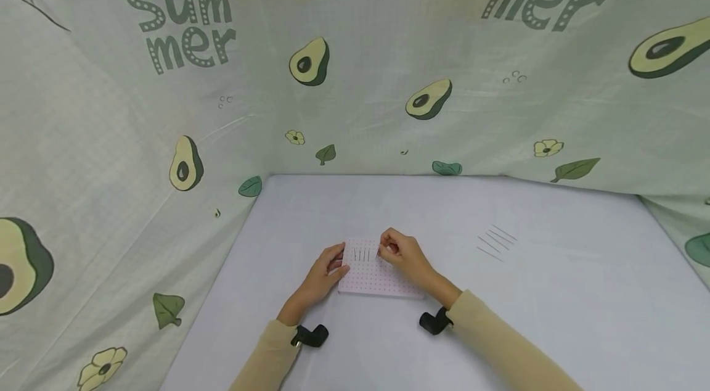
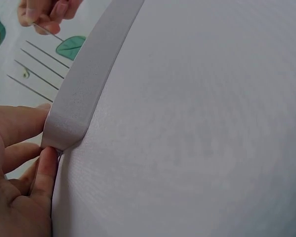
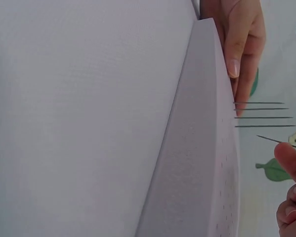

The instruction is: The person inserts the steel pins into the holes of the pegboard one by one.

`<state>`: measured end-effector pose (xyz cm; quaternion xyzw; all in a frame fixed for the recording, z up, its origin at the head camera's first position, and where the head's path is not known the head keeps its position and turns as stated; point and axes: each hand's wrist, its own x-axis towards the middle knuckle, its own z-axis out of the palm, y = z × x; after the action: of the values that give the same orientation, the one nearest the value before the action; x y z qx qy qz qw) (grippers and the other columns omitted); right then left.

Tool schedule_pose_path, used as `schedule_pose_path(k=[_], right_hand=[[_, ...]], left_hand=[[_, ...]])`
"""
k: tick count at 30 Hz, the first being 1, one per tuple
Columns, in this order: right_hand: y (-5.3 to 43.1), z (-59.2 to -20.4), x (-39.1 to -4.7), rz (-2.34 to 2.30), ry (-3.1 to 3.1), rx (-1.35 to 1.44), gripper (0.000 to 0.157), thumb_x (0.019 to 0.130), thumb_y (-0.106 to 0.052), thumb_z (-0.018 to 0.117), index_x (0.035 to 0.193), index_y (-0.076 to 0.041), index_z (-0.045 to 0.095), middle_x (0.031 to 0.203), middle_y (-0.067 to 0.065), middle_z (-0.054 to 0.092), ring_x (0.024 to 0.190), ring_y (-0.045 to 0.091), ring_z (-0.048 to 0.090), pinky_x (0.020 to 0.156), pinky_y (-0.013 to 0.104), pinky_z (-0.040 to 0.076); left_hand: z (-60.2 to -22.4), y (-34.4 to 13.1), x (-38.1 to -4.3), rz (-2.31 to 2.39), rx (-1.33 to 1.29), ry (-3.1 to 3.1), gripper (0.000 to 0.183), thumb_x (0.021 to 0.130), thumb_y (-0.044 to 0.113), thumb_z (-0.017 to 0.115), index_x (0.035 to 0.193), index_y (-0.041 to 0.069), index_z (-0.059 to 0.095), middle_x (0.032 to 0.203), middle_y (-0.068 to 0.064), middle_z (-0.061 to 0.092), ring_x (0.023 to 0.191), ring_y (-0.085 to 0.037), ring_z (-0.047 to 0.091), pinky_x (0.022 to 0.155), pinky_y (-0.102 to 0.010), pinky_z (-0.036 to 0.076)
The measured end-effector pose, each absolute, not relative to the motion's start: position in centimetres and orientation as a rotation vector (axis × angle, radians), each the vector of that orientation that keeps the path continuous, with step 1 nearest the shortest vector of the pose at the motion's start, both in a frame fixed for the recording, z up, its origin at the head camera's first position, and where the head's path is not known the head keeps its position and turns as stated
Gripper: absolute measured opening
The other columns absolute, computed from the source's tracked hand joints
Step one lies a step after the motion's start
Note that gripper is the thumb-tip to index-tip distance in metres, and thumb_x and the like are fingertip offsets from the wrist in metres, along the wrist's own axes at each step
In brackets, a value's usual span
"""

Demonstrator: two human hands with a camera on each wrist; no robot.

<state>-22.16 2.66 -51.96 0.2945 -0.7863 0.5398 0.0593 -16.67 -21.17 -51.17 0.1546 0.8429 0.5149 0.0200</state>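
Note:
My left hand [image 1: 320, 277] holds the left side of a pale pink block dotted with rows of small holes [image 1: 383, 282], its fingers and thumb at the near corner in the left wrist view. Several thin dark needles [image 3: 264, 117] stand upright in a row in the block. Beyond the end of that row, my right hand [image 1: 409, 260] pinches another needle [image 3: 267, 138] between thumb and fingers. This one is tilted, and its tip is just off the holed face in the right wrist view.
Several loose needles [image 1: 490, 248] lie on the white tabletop [image 1: 566, 292] to the right of the block. Behind the table hangs a pale cloth [image 1: 366, 126] printed with avocados and leaves. Each wrist wears a black camera [image 1: 435, 321].

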Motion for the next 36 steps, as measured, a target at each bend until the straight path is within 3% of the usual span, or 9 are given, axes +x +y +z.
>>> schedule_pose_path(k=[12, 36], right_hand=[[1.8, -52.6, -22.1, 1.517, -2.432, 0.884, 0.006, 0.092, -0.003, 0.064, 0.090, -0.008, 0.060, 0.077, -0.007, 0.053, 0.068, 0.008, 0.044, 0.056, 0.020, 0.039], [1.5, -52.6, -21.8, 1.385, -2.494, 0.915, 0.008, 0.090, -0.001, 0.064, 0.092, -0.009, 0.062, 0.084, -0.004, 0.059, 0.074, 0.010, 0.048, 0.063, 0.023, 0.047]], left_hand=[[-51.2, -21.5, -16.7, 1.584, 0.502, 2.598, 0.055, 0.097, -0.005, 0.058, 0.144, -0.019, 0.032, 0.139, -0.036, 0.040, 0.124, -0.046, 0.047, 0.108, -0.050, 0.042], [-51.3, -21.4, -16.8, 1.599, 0.497, 2.602, 0.054, 0.097, -0.006, 0.058, 0.143, -0.019, 0.033, 0.139, -0.036, 0.041, 0.123, -0.045, 0.047, 0.108, -0.052, 0.041]])
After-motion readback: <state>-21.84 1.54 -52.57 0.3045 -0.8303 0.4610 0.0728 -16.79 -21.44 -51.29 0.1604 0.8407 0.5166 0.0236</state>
